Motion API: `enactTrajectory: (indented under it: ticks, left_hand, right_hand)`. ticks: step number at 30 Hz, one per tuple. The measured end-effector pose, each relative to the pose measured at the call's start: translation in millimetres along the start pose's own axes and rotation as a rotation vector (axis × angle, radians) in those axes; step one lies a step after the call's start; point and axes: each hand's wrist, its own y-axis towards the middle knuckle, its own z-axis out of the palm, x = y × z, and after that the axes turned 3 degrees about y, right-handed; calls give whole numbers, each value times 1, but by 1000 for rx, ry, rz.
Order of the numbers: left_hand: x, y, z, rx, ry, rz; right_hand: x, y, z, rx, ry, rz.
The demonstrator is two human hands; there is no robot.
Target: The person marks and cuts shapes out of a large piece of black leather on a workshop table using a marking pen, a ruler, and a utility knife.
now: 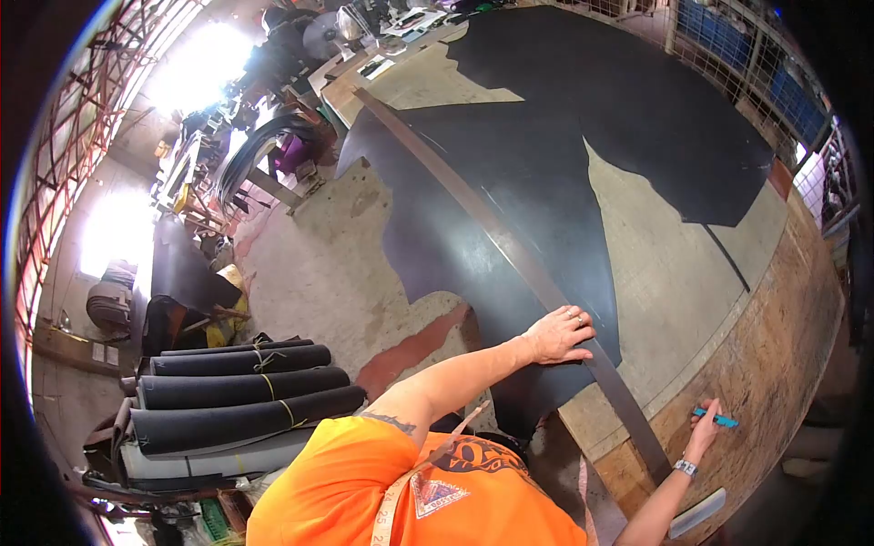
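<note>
From the head camera, you have your left hand [557,335] laid over a long flat straightedge [626,405], palm down, fingers loosely spread and uncurled rather than clenched. The straightedge passes beneath those fingers, touching them; from there it slants away to the far left end of the table [760,359] and, the other way, runs toward the near edge, past your right wrist.

Under much of the straightedge lies the large dark sheet [551,187], showing on both sides of it. Your left fingers rest near the sheet's lower part, and its wavy left side reaches out past the table. A few pale lines mark its surface close to the straightedge.

Your right hand [705,420] is curled around a slim blue-green tool [717,418], grasping it with the fingers closed; one end sticks out to the right of them. Whether a blade or tip is exposed is too small to tell. This hand is over the bare wooden strip of the table, just right of the straightedge and apart from the sheet.

Beyond, a second dark sheet [637,100] covers the far right of the tabletop. Dark rolls [241,391] tied with cord are stacked to your left, well apart from both hands.
</note>
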Motion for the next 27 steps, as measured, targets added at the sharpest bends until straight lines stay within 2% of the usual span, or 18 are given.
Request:
enactTrajectory:
  ticks: [4,8,12,13,14,17,19,21,22,24,25,27]
  left_hand:
    - [35,-8,-24,-29,17,-27]
    - [128,-34,-73,-144,54,-109]
    - [273,-69,-143,-182,125,-203]
    - [315,-79,-166,-170,140,-253]
    - [363,-89,-186,-183,163,-316]
    - [527,-127,-229,-289,330,-476]
    - [602,-149,-279,-266,378,-616]
    - [684,-171,-301,-260,452,-722]
    - [715,-176,-316,-216,467,-763]
    - [757,-184,-341,-164,485,-821]
    - [769,-187,-348,-179,461,-833]
    - [786,-195,-352,-193,477,-796]
  right_hand:
    - [-27,11,-3,-25,-47,-26]
    - [-39,23,-15,-25,-148,48]
    - [43,-9,-8,-187,-298,142]
    - [62,-20,-2,-222,-368,65]
    - [88,-32,7,-207,-406,77]
    - [132,-41,49,-291,-364,-110]
    - [204,-55,128,-170,-286,-117]
    - [318,-100,303,-35,-288,-122]
    - [354,-102,373,63,-332,-196]
    - [415,-105,509,256,-399,-297]
    - [445,-111,580,422,-358,-334]
    - [475,-100,711,651,-379,-425]
